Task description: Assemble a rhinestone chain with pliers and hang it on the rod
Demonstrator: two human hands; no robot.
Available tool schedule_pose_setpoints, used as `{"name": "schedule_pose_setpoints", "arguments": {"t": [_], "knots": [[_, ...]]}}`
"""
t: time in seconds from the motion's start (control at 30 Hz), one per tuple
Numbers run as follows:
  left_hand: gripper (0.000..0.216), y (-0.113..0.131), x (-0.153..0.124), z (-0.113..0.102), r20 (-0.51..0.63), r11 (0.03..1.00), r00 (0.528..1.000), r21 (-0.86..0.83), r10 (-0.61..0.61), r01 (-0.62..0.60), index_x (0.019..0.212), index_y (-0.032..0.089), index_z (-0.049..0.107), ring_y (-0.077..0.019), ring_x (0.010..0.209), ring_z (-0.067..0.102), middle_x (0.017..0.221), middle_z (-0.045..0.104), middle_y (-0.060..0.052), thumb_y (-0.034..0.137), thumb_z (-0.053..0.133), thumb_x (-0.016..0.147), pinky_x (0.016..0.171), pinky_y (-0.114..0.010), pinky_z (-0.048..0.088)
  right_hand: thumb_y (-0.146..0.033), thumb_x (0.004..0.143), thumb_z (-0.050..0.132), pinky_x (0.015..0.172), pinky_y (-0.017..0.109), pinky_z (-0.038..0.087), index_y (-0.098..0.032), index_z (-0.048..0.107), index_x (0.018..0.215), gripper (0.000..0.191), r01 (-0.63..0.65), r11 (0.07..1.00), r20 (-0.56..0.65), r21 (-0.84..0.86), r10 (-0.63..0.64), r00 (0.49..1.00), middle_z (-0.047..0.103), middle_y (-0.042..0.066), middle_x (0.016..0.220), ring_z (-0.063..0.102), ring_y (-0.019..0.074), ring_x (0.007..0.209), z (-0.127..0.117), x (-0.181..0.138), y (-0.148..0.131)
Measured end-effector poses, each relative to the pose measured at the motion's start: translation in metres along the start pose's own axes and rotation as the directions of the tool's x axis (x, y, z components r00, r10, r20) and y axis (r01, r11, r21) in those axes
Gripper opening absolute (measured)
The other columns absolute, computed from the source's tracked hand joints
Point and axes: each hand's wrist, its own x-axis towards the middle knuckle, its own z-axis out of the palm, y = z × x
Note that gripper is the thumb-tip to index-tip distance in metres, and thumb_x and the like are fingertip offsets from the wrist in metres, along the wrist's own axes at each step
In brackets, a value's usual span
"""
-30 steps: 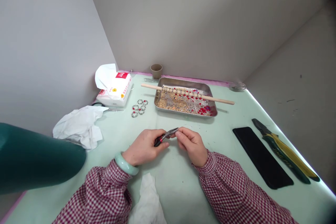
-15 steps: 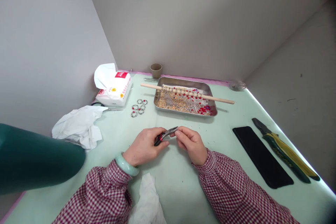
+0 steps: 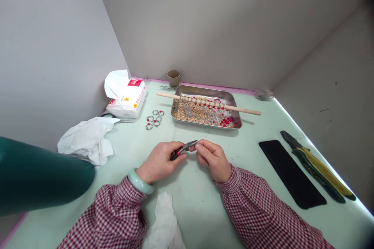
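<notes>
My left hand (image 3: 159, 161) is closed around small pliers (image 3: 184, 148) with red and black handles, jaws pointing right. My right hand (image 3: 212, 158) is pinched at the jaw tips, holding something too small to make out. Both hands hover just above the pale green table (image 3: 204, 210), in front of a metal tray (image 3: 178, 109) filled with gold and red beads. A wooden stick (image 3: 248, 111) strung with beads lies across the tray. Several finished bead rings (image 3: 154, 118) lie left of the tray.
A tissue pack (image 3: 128, 95) and crumpled tissue (image 3: 86, 140) sit at left, another tissue (image 3: 165, 221) near my sleeves. A small cup (image 3: 173, 78) stands at the back. A black case (image 3: 292, 173) and yellow-green pliers (image 3: 317, 169) lie at right. A dark green object (image 3: 37, 175) fills the left edge.
Hardly anything has changed; my hands stay together at the pliers' tip with only slight shifts.
</notes>
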Motion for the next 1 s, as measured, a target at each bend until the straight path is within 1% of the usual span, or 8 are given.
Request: {"name": "schedule_pose_setpoints", "arguments": {"t": [0.17, 0.33, 0.4, 0.5, 0.6, 0.67, 0.83, 1.0], "knots": [[0.021, -0.0009, -0.0012, -0.0028, 0.072, 0.994, 0.997, -0.098, -0.041, 0.048, 0.086, 0.015, 0.062, -0.0104, 0.058, 0.039, 0.062, 0.047, 0.003, 0.03, 0.048, 0.084, 0.055, -0.022, 0.03, -0.038, 0.085, 0.051, 0.04, 0.021, 0.017, -0.014, 0.064, 0.081, 0.027, -0.017, 0.999, 0.051, 0.043, 0.015, 0.999, 0.031, -0.008, 0.043, 0.023, 0.0054, 0.039, -0.001, 0.0001, -0.0005], [0.022, 0.0004, -0.001, -0.0059, 0.163, 0.977, 0.986, -0.198, -0.041, 0.074, 0.084, 0.014, 0.06, -0.0107, 0.061, 0.038, 0.065, 0.046, 0.003, 0.032, 0.048, 0.084, 0.057, -0.022, 0.031, -0.039, 0.084, 0.052, 0.04, 0.021, 0.017, -0.014, 0.064, 0.082, 0.028, -0.026, 0.997, 0.101, 0.079, 0.018, 0.995, 0.038, -0.006, 0.045, 0.024, 0.0057, 0.04, -0.0018, 0.0001, -0.0006], [0.021, 0.0012, -0.0007, -0.0057, 0.16, 0.978, 0.986, -0.193, -0.051, 0.082, 0.08, 0.014, 0.058, -0.0104, 0.06, 0.036, 0.063, 0.043, 0.003, 0.032, 0.048, 0.084, 0.056, -0.022, 0.03, -0.039, 0.084, 0.052, 0.04, 0.02, 0.017, -0.014, 0.063, 0.081, 0.028, -0.047, 0.994, 0.102, 0.099, 0.037, 0.994, 0.035, -0.008, 0.043, 0.023, 0.0056, 0.039, -0.0016, 0.0004, -0.0009], [0.021, 0.0018, -0.0003, -0.0052, 0.114, 0.985, 0.991, -0.154, -0.063, 0.08, 0.079, 0.015, 0.057, -0.0103, 0.059, 0.036, 0.062, 0.042, 0.004, 0.033, 0.048, 0.084, 0.055, -0.023, 0.029, -0.039, 0.084, 0.052, 0.04, 0.02, 0.017, -0.014, 0.062, 0.08, 0.027, -0.054, 0.99, 0.072, 0.126, 0.046, 0.996, 0.03, -0.009, 0.041, 0.021, 0.0054, 0.038, -0.0012, 0.0011, -0.0016], [0.02, 0.0018, -0.0002, -0.0054, 0.072, 0.988, 0.995, -0.133, -0.068, 0.077, 0.088, 0.016, 0.058, -0.011, 0.061, 0.04, 0.065, 0.047, 0.003, 0.033, 0.048, 0.084, 0.057, -0.023, 0.031, -0.038, 0.084, 0.052, 0.04, 0.02, 0.017, -0.013, 0.062, 0.081, 0.027, -0.05, 0.988, 0.038, 0.148, 0.045, 0.998, 0.029, -0.01, 0.04, 0.02, 0.0051, 0.038, -0.0014, 0.0021, -0.0017], [0.02, 0.0018, -0.0002, -0.0055, 0.06, 0.99, 0.996, -0.114, -0.074, 0.08, 0.089, 0.016, 0.058, -0.011, 0.061, 0.04, 0.065, 0.048, 0.003, 0.033, 0.048, 0.084, 0.057, -0.023, 0.03, -0.037, 0.084, 0.051, 0.04, 0.02, 0.016, -0.013, 0.061, 0.08, 0.026, -0.057, 0.985, 0.03, 0.162, 0.053, 0.998, 0.029, -0.01, 0.039, 0.02, 0.0049, 0.038, -0.0017, 0.0027, -0.0013], [0.018, 0.0017, -0.0003, -0.0038, 0.058, 0.998, 0.996, -0.013, -0.065, 0.066, 0.07, 0.016, 0.05, -0.0095, 0.056, 0.036, 0.059, 0.04, 0.005, 0.03, 0.052, 0.081, 0.053, -0.023, 0.026, -0.037, 0.084, 0.051, 0.039, 0.02, 0.016, -0.014, 0.061, 0.079, 0.026, -0.06, 0.984, 0.022, 0.166, 0.057, 0.998, 0.03, -0.01, 0.039, 0.02, 0.005, 0.037, -0.002, 0.0035, 0.0003], [0.017, 0.0011, 0.0001, -0.003, 0.064, 0.998, 0.996, 0.014, -0.06, 0.06, 0.071, 0.016, 0.05, -0.0096, 0.056, 0.036, 0.06, 0.041, 0.005, 0.03, 0.051, 0.082, 0.053, -0.023, 0.025, -0.035, 0.085, 0.053, 0.039, 0.02, 0.016, -0.014, 0.062, 0.081, 0.023, -0.013, 0.991, -0.001, 0.134, 0.013, 1.0, 0.032, -0.009, 0.042, 0.022, 0.0047, 0.039, -0.0022, 0.0033, 0.0029]]}}
